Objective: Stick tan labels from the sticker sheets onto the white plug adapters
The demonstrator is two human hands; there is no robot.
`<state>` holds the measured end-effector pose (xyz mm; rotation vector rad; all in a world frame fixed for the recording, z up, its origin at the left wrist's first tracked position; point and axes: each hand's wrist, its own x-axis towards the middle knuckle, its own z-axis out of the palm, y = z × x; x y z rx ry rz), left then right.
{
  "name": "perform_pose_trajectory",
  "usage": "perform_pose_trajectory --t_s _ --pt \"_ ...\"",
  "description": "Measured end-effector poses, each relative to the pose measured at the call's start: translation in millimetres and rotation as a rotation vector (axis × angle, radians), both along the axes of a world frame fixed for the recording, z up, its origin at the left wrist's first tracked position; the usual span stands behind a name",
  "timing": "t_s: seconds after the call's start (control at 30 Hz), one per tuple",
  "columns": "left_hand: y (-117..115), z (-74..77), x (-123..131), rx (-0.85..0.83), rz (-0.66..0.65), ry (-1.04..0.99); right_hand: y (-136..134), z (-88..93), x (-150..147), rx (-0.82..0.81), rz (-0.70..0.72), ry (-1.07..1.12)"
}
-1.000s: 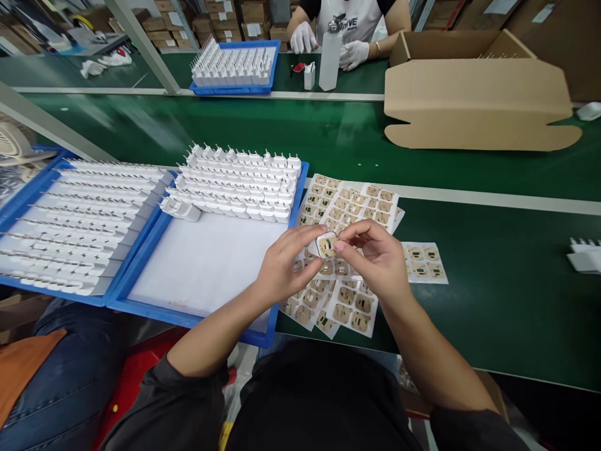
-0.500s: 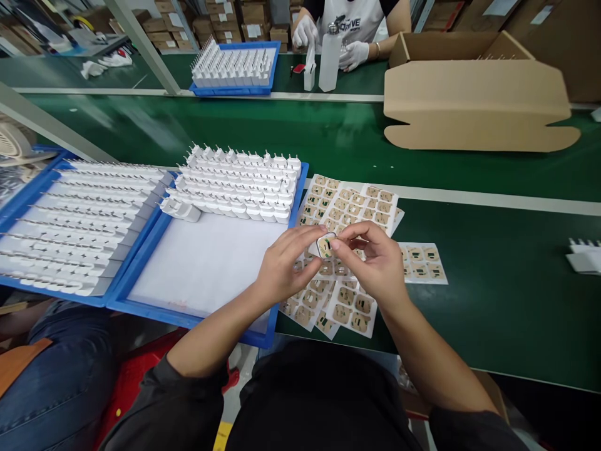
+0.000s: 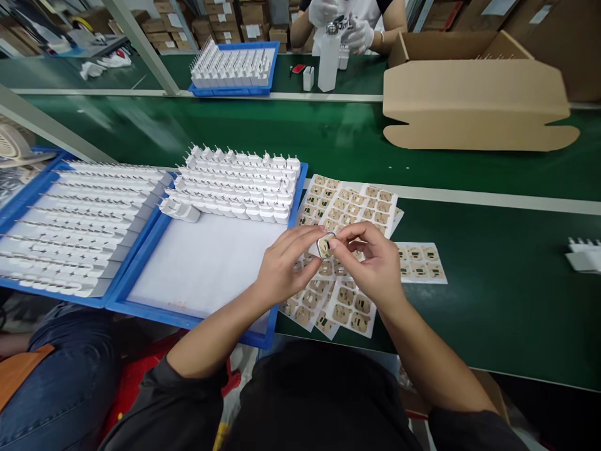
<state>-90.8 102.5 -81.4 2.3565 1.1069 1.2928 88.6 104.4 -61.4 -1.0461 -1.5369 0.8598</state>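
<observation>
A smooth, dark green work surface (image 3: pixel 493 263) fills most of the frame, crossed by pale stripes; beyond it, along the top edge, stand stacked brown cartons on shelves. At upper right lies a long, flat-sided cardboard box (image 3: pixel 474 100), matte tan, its flaps open. At left sit two shallow blue plastic trays side by side; the far-left tray (image 3: pixel 9 210) is packed with rows of glossy white plugs, metal prongs up; the nearer tray (image 3: pixel 141 275) has a white foam liner, bare in front, with white plug adapters (image 3: pixel 239 185) massed at its back. A third blue tray (image 3: pixel 235 66) of pronged white parts rests at upper centre; beside it a tall white bottle (image 3: pixel 328 59), and a co-worker's white-gloved hands (image 3: pixel 359 34) at the top edge. Just right of centre, papery sheets of tan and green stickers (image 3: pixel 350 203) overlap, some under my hands. My left hand (image 3: pixel 282 266) pinches a small, rounded white adapter (image 3: pixel 323 245) between thumb and fingertips, held just above the sheets at mid-frame; my right hand (image 3: pixel 370 263) meets it from the right, thumb and forefinger pressed to its sticker-covered face, other fingers loosely curled.
</observation>
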Motion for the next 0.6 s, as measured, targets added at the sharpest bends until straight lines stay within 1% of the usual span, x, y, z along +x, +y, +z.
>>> perform_pose_trajectory --t_s 0.4,0.6 --pt "2.2 -3.2 2.2 0.065 0.04 0.035 1.2 -3.2 -2.2 -0.004 -0.047 -0.091" --pt "2.9 -7.9 2.0 0.081 0.065 0.042 2.1 -5.0 -0.4 0.056 -0.063 -0.214"
